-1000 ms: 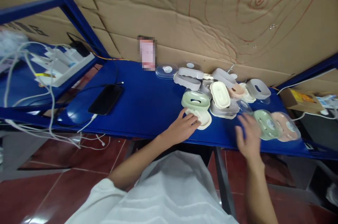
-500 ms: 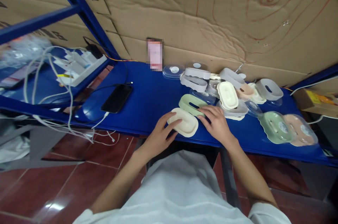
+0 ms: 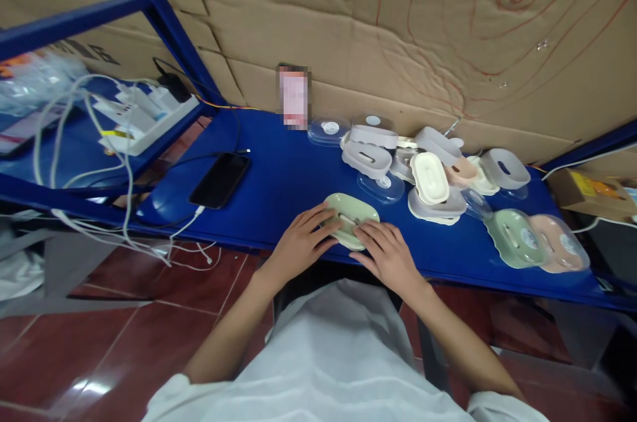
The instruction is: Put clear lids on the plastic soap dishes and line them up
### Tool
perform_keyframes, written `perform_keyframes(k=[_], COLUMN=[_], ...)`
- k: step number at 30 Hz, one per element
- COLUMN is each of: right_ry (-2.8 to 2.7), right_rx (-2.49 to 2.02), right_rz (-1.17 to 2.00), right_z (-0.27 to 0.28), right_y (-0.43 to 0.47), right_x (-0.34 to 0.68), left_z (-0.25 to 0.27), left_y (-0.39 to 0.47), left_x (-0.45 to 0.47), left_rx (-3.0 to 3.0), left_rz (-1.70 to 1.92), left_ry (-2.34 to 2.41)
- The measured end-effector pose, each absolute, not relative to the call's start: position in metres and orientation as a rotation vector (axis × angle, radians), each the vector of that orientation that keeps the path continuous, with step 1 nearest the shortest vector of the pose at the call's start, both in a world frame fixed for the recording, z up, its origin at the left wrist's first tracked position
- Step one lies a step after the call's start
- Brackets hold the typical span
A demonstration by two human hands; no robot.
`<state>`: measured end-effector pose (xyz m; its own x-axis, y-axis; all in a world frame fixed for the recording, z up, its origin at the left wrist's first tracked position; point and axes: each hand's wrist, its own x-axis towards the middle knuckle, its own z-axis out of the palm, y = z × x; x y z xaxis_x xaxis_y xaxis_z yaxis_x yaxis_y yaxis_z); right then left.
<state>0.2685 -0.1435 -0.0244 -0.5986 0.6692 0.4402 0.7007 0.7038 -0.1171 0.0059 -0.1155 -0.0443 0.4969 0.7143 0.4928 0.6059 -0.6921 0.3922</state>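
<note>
A green soap dish [image 3: 344,202] with a slot in its middle lies near the front edge of the table. Something pale shows through the slot; the cream piece is otherwise hidden beneath or behind it. My left hand [image 3: 304,243] grips the dish's left end, fingertips over the rim. At the right end, my right hand [image 3: 387,251] curls its fingers over the rim, the thumb low at the near side. Just beyond lies a clear lid [image 3: 381,188], and a cream insert [image 3: 430,178] rests on a grey dish to the right.
Grey dishes [image 3: 367,160] and more clear lids are piled along the cardboard wall [image 3: 323,24]. A lidded green dish [image 3: 515,237] and a peach dish [image 3: 557,243] stand at the right. A black phone [image 3: 220,180] with cables and a power strip [image 3: 164,127] are at left.
The green dish has come nearer and now covers the cream piece that lay in front of it. My right hand has shifted left and closer, and both hands now hold the green dish.
</note>
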Motion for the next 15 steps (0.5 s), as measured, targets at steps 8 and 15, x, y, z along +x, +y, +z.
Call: perform_keyframes(k=[8, 15], right_ry=[-2.449, -2.242], right_rx=[-1.030, -1.469], right_rz=[0.071, -0.012], right_z=[-0.018, -0.031], right_y=[-0.129, -0.076], right_x=[0.281, 0.307], left_z=[-0.047, -0.035], left_y=[-0.115, -0.120], left_x=[0.005, 0.001], left_rx=[2.494, 2.336], left_rz=[0.995, 0.952], left_ry=[1.114, 1.175])
